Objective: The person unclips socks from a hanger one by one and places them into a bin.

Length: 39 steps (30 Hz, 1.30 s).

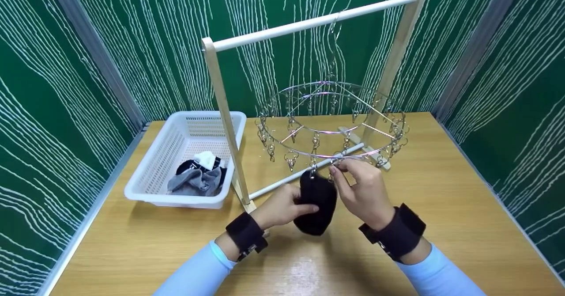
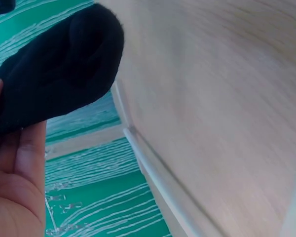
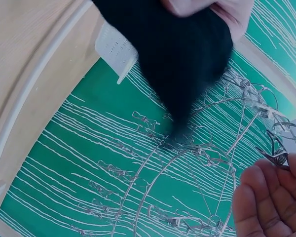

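A small black sock (image 1: 318, 194) hangs below the near rim of a round metal clip hanger (image 1: 326, 131). One clip (image 1: 312, 173) overlaps its top edge, and in the right wrist view the sock (image 3: 182, 59) narrows to a point at the hanger. My left hand (image 1: 282, 205) grips the sock from the left, thumb across the front. The rounded lower end of the sock (image 2: 84, 54) sticks out past the fingers in the left wrist view. Just right of the sock, my right hand (image 1: 364, 190) pinches another metal clip (image 3: 278, 157) between thumb and forefinger.
The hanger hooks over the top bar (image 1: 282, 30) of a wooden stand, whose left post (image 1: 227, 123) rises beside my left arm. Left of it, a white plastic basket (image 1: 150, 168) holds grey, black and white cloth items (image 1: 198, 179). Several free clips dangle around the rim.
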### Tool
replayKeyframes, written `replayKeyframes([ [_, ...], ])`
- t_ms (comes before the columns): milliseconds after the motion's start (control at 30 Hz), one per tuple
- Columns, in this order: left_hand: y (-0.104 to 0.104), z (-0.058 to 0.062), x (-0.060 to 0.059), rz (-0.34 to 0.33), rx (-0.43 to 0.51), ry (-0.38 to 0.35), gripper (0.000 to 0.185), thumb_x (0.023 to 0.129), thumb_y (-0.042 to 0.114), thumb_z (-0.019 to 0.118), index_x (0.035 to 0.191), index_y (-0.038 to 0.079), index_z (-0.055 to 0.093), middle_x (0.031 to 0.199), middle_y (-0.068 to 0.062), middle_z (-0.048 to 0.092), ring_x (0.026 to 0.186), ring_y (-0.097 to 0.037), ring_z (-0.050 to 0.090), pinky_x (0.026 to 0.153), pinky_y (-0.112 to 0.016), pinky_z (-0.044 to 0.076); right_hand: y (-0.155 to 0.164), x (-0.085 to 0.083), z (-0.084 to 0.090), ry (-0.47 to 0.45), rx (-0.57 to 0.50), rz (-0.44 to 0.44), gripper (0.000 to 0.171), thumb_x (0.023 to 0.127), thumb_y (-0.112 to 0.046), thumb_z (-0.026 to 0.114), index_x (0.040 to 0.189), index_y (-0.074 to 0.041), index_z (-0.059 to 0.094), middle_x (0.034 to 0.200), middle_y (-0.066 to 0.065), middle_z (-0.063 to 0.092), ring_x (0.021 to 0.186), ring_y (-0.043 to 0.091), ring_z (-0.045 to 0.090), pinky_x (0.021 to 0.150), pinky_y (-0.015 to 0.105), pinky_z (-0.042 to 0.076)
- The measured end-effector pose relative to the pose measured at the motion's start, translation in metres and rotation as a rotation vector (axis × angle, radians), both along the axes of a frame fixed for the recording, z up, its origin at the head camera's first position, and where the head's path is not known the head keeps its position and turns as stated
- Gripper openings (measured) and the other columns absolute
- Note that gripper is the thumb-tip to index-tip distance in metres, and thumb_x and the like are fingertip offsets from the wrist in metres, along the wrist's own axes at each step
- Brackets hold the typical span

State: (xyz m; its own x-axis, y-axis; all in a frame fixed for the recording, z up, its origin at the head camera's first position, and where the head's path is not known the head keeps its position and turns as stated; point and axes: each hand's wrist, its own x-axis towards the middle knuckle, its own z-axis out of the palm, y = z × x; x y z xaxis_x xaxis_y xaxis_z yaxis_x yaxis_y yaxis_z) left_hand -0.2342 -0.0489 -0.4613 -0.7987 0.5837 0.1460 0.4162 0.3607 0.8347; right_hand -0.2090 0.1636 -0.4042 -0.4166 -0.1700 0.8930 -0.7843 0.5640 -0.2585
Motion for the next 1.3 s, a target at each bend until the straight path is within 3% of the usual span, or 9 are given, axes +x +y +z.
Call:
replayKeyframes([
  [200,-0.013,0.004,0.003,0.0,-0.079,0.009,0.019,0.098,0.02,0.081,0.102,0.002,0.082,0.101,-0.012,0.083,0.091,-0.017,0.076,0.087,-0.025,0.061,0.002,0.0,-0.002,-0.027,0.011,-0.005,0.02,0.086,0.012,0.08,0.081,-0.004,0.068,0.077,0.007,0.075,0.072,0.023,0.074,0.07,0.032,0.06],
  [400,-0.034,0.015,0.009,0.049,-0.105,0.028,0.021,0.097,0.021,0.082,0.095,0.001,0.081,0.098,-0.011,0.082,0.089,-0.017,0.074,0.085,-0.028,0.062,0.005,0.001,-0.003,-0.067,0.01,-0.019,0.015,0.086,0.01,0.082,0.085,-0.002,0.073,0.08,0.007,0.078,0.073,0.023,0.075,0.074,0.026,0.061],
  [667,-0.069,0.046,0.019,0.073,-0.109,0.162,0.021,0.096,0.02,0.083,0.092,-0.001,0.08,0.097,-0.015,0.082,0.087,-0.023,0.076,0.082,-0.03,0.064,0.008,0.003,-0.002,-0.089,-0.011,-0.035,0.014,0.084,0.009,0.084,0.092,0.0,0.077,0.087,0.011,0.081,0.077,0.025,0.077,0.082,0.016,0.059],
  [867,-0.107,0.072,0.023,0.085,-0.089,0.252,0.017,0.096,0.017,0.083,0.093,0.001,0.081,0.098,-0.013,0.083,0.087,-0.018,0.077,0.081,-0.032,0.065,0.01,0.004,-0.002,-0.093,-0.027,-0.067,0.012,0.087,0.007,0.083,0.094,0.0,0.077,0.088,0.011,0.08,0.08,0.027,0.077,0.083,0.021,0.059],
  [1067,-0.141,0.092,0.028,0.096,-0.076,0.188,0.015,0.096,0.017,0.083,0.1,0.002,0.083,0.1,-0.013,0.083,0.088,-0.014,0.078,0.078,-0.027,0.065,0.011,0.003,-0.003,-0.106,-0.021,-0.076,0.011,0.087,0.006,0.083,0.095,0.0,0.077,0.089,0.012,0.08,0.081,0.028,0.077,0.084,0.022,0.059],
  [1300,-0.176,0.112,0.024,0.154,-0.033,0.193,0.014,0.093,0.007,0.083,0.085,-0.003,0.076,0.088,-0.016,0.079,0.074,-0.004,0.069,0.066,-0.022,0.061,0.01,0.003,-0.005,-0.108,-0.012,-0.061,0.012,0.088,0.006,0.082,0.096,0.0,0.077,0.089,0.012,0.081,0.081,0.028,0.078,0.085,0.02,0.06],
])
